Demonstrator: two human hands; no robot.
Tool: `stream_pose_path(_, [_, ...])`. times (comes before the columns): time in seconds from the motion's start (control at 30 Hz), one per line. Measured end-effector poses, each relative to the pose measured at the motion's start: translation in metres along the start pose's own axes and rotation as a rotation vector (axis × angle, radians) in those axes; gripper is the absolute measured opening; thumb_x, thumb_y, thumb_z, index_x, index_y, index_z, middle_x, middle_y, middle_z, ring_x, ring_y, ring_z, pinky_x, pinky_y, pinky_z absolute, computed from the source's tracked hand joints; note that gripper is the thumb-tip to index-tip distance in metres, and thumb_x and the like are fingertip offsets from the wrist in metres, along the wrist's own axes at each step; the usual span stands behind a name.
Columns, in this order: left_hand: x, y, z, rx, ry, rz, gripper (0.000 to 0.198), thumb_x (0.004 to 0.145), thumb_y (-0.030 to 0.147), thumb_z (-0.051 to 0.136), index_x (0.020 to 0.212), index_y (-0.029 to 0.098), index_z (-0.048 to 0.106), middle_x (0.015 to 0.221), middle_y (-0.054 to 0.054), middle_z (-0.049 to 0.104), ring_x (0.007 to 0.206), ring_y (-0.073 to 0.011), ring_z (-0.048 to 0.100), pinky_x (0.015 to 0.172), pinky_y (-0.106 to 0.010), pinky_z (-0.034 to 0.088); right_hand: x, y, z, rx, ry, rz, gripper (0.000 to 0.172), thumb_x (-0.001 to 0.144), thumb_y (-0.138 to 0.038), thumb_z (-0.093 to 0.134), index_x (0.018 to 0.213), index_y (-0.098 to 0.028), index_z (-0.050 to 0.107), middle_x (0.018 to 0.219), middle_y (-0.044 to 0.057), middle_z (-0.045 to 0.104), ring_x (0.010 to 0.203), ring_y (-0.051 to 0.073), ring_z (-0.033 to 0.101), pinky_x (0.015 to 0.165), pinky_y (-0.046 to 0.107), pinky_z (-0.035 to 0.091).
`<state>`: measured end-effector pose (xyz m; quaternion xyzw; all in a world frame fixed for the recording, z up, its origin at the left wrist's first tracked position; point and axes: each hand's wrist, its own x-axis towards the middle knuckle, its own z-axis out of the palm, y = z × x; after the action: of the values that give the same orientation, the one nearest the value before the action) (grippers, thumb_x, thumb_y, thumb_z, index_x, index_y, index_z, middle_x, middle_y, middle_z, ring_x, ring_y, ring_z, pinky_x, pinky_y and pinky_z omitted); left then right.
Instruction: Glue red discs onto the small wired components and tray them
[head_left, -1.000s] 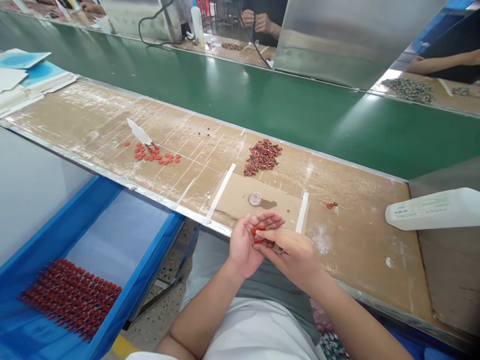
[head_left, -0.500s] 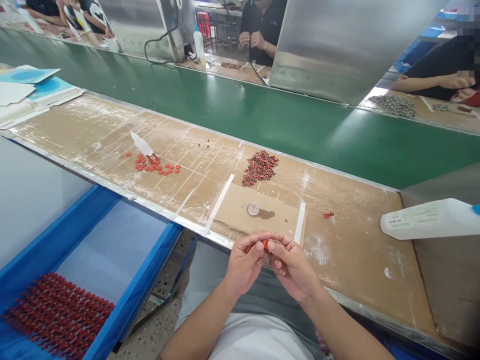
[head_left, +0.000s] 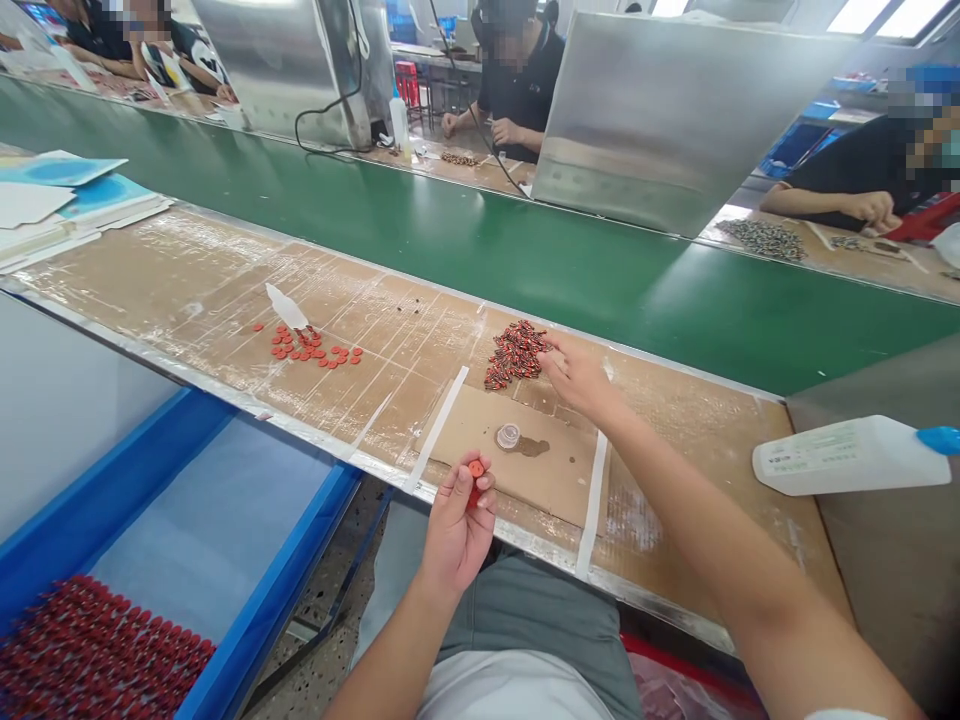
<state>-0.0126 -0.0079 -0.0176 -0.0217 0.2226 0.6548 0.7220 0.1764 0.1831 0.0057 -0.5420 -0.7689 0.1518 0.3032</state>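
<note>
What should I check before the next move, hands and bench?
Left hand on red part: ok, held in the fingers.
Right hand at pile of red-and-black parts: ok, at the pile's edge; contact cannot tell.
Clear cup on cardboard: ok, upright, neither hand touching it.
Dark stain beside cup: not ok, a mark on the cardboard; cause cannot tell.
Red parts in blue tray: ok, inside the tray walls.
</note>
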Motion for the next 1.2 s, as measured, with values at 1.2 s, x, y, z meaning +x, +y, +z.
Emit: stream_pose_path(1.2, [-0.001, 0.02, -0.017, -0.005, 0.085, 0.047, 0.017, 0.082, 0.012, 0.069, 0.099, 0.012, 0.071, 0.097, -0.009, 0.072, 0.077, -0.0075, 0.066, 0.072, -0.016, 0.057, 0.05, 0.016, 0.042, -0.255, -0.353, -0.47, 0.041, 0.096, -0.043, 0.044, 0.119, -0.02, 0.069, 0.126, 0.009, 0.066, 0.117, 0.028, 0.057, 0.105, 0.046, 0.041])
